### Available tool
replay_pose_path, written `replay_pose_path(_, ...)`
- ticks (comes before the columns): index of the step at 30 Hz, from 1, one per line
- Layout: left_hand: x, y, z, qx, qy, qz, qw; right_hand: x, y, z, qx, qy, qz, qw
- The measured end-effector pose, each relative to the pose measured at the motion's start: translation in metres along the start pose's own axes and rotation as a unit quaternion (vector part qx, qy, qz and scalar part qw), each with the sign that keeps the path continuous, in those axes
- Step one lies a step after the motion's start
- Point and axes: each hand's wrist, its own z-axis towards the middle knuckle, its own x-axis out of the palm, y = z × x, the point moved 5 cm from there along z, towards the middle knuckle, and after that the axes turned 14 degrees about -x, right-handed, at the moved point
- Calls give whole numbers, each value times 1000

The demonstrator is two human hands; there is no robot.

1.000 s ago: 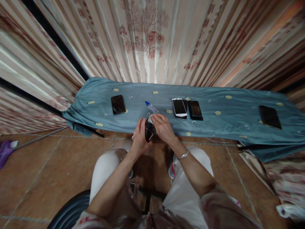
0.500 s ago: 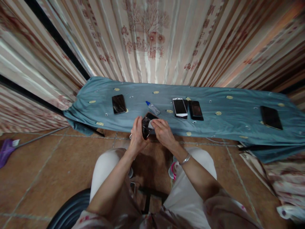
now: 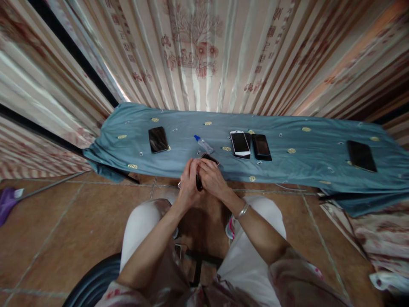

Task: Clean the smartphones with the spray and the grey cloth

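Observation:
Above the front edge of the cloth-covered bench, my left hand point(image 3: 188, 182) grips a dark smartphone point(image 3: 209, 159) by its side. My right hand point(image 3: 212, 177) lies over the phone with its fingers bent and pressed close to the left fingers. The white cloth seen in the right fingers half a second ago is hidden beneath them now. Most of the phone is covered by both hands; only its far end and a dark strip between them show. Just beyond lies a small clear bottle point(image 3: 205, 145) with a blue cap.
On the teal bench cover point(image 3: 185, 121) lie a dark phone point(image 3: 157, 140) at left, a white-framed phone point(image 3: 240, 143) partly over a dark one, a black phone point(image 3: 261, 147) beside them, and a dark device point(image 3: 361, 156) far right. A patterned curtain point(image 3: 204, 85) hangs behind.
My right hand has moved slightly left and lower, over the phone, hiding the white cloth. The phone's far end now points more to the right. The things on the bench stay put.

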Motion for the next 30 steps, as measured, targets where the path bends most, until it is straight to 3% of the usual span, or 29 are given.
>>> replay_pose_path(6,1,-5,-2,3,7,4,1000,-8,-35,-2,90,-17,-16,996)
replay_pose_path(11,-5,-2,0,-8,-6,-11,1000,-10,-58,-12,141,-67,47,987)
replay_pose_path(18,-12,8,7,-33,-38,-58,997,-18,-63,-21,158,-111,92,977)
replay_pose_path(21,-9,16,8,-70,-25,-110,991,-21,-63,-22,157,-122,91,976)
replay_pose_path(27,8,31,5,-211,53,-288,933,-23,-56,-21,133,-122,47,982)
replay_pose_path(30,12,34,6,-248,65,-337,906,-25,-47,-19,109,-116,19,987)
